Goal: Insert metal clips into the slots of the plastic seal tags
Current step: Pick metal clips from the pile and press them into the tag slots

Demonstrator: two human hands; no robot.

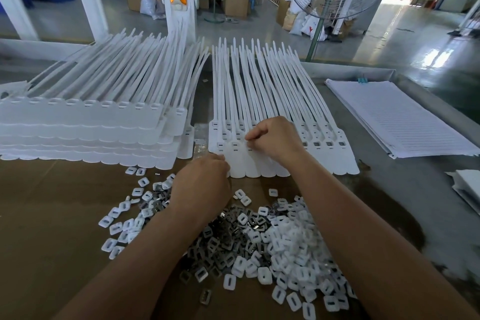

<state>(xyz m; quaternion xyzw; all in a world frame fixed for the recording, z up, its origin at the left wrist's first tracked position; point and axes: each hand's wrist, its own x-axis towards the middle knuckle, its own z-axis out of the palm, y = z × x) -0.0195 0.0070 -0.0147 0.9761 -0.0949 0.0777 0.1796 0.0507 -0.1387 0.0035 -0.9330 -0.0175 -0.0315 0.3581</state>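
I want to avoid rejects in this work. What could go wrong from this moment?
The right hand pinches a small part over a seal tag slot, covering it; it could seat crooked. Metal clips lie mixed with white plastic pieces, so a wrong pick is possible. The left forearm crosses that pile and may scatter it.

Our one head-worn camera faced forward and down from the near edge of the worktop [389,189], close above our left hand [202,184] and right hand [275,138].
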